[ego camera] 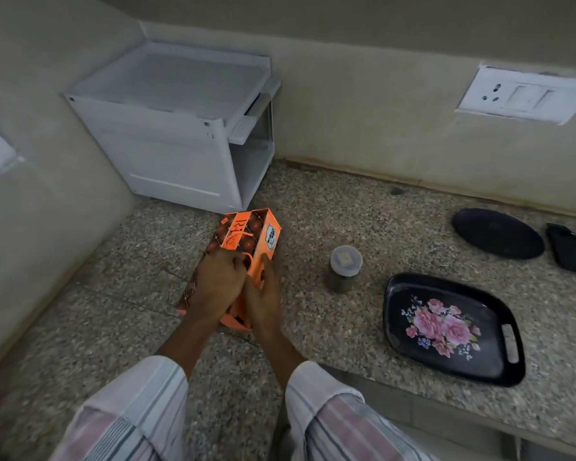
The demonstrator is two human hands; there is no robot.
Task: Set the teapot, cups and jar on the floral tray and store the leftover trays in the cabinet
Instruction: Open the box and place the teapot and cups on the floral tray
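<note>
Both hands work at the near end of an orange box (238,261) that lies on the speckled stone counter (313,207). The left hand (218,281) curls its fingers over the box's top, grasping it; the right hand (263,291) lies against the box's right side with fingers fairly straight, pressing rather than clenching. Just beyond the box's far end stands a white cabinet (180,144) in the corner, its right side open. To the box's right, a bare strip of counter separates it from a lidded jar (345,267), standing upright. Farther right of the box lies the floral tray (446,327), flat, its near edge close to the counter's front lip. Beyond that tray, near the wall, rest a round black tray (497,232) and another dark object (572,247) at the frame edge. A wall socket (522,94) sits above them.
</note>
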